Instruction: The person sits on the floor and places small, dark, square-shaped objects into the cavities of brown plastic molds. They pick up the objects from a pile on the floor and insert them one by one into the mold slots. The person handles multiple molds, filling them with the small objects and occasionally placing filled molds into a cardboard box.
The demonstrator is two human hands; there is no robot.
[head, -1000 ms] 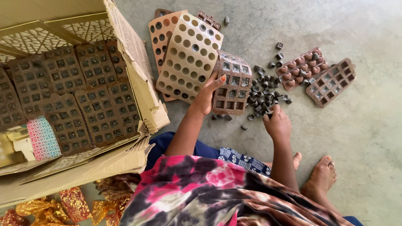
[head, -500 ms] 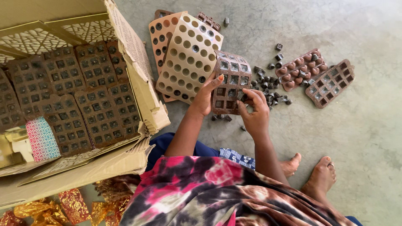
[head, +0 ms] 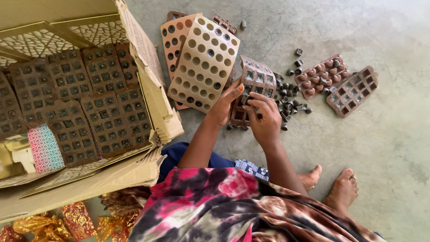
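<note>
R hand (head: 264, 117) back on mould (head: 251, 89) | L hand (head: 225, 104) grips edge | floor (head: 394, 148) open right

The right hand (head: 265, 120) has left the loose dark pieces (head: 291, 96) at centre frame and now presses, seemingly fingertips first, on the brown mould (head: 255, 80).

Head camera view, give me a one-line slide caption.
Both hands, left and right, work at a brown square-cavity mould beside scattered dark pieces on the floor.
</note>
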